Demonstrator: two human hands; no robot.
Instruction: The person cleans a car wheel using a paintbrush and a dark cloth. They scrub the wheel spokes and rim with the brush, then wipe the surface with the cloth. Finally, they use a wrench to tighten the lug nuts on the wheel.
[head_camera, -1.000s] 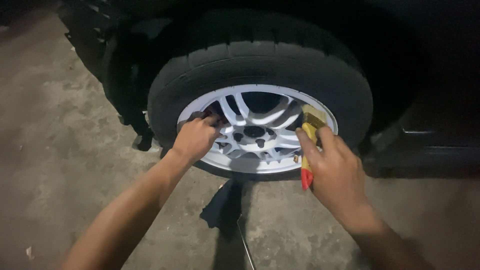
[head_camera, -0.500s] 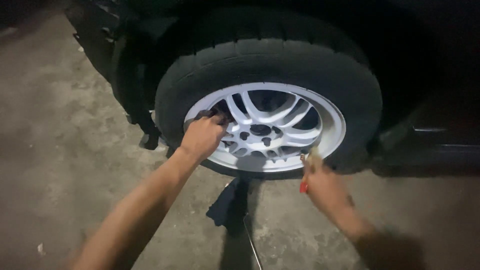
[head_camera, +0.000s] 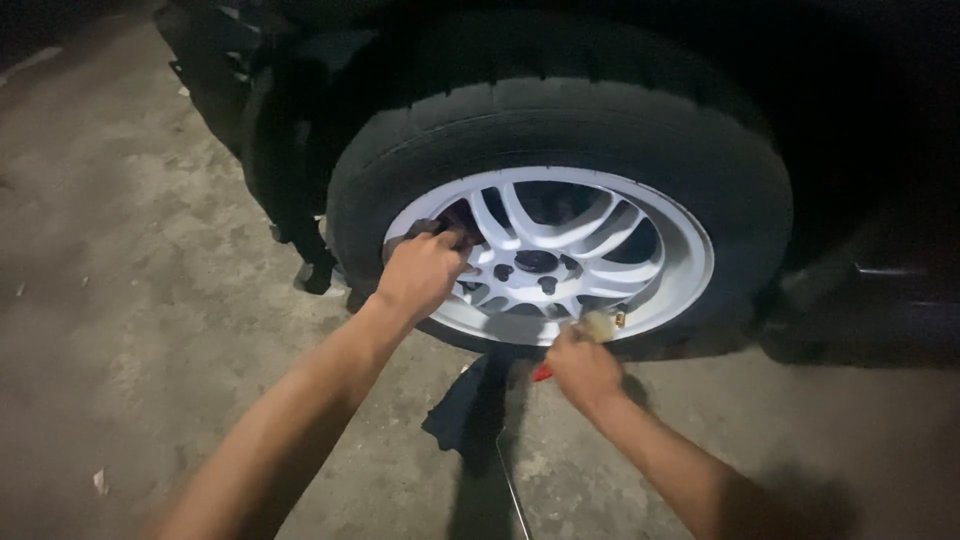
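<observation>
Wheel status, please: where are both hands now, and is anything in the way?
Left hand gripping white wheel spokes. Right hand at lower rim, shut on small red-handled tool, blurred. Dark cloth on ground below, clear of wheel.

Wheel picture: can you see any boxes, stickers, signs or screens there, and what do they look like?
No boxes, stickers, signs or screens show.
Left hand: grips the spokes of the white wheel.
Right hand: holds a small tool with a red handle and a blurry yellowish top, at the rim's bottom edge.
Dark cloth: crumpled on the concrete under the tyre.
</observation>
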